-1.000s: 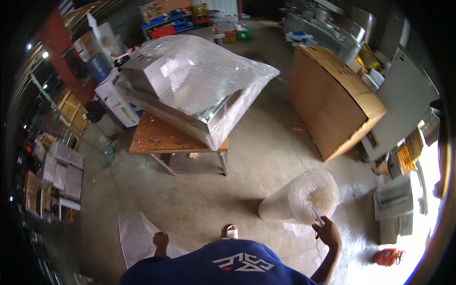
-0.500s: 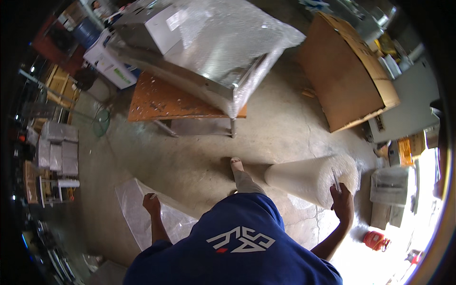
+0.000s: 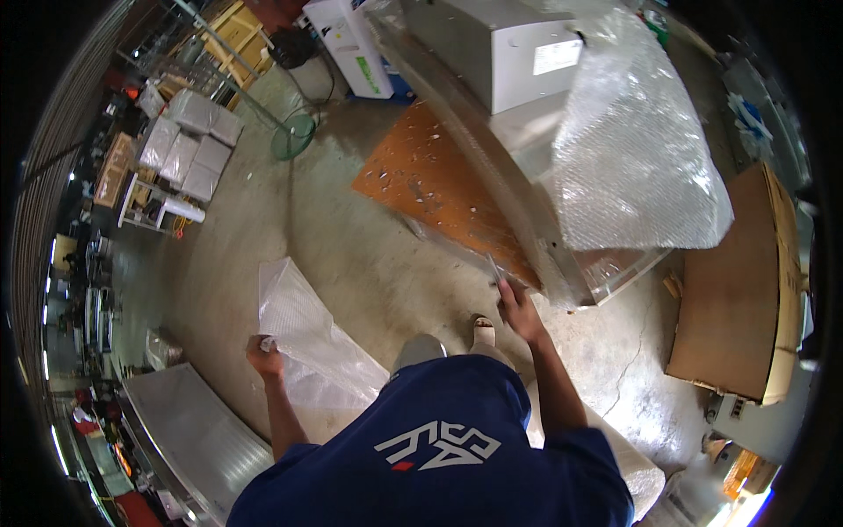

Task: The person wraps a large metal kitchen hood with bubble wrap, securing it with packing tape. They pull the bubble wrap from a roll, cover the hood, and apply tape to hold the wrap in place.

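Note:
My left hand (image 3: 265,358) is closed on the edge of a clear bubble wrap sheet (image 3: 303,334), which hangs down beside my legs toward the floor. My right hand (image 3: 520,314) grips a thin silvery knife (image 3: 493,266), its blade pointing up and away from me, near the corner of the orange table (image 3: 430,171). On that table stands a large grey metal piece with a box-shaped part (image 3: 531,66). Bubble wrap (image 3: 637,167) drapes over its right side. Behind my right arm, partly hidden by my body, lies a thick roll of bubble wrap (image 3: 632,465).
A big cardboard box (image 3: 729,290) stands at the right. Far left are stacked wrapped blocks (image 3: 189,145) and a round green stand base (image 3: 294,138). A long grey panel (image 3: 189,422) lies at the lower left. A white water dispenser (image 3: 351,48) stands beyond the table.
I have turned rightward and come closer to the table, so the roll now lies behind my right arm. My right hand has swung from the roll to the table corner, still gripping the knife.

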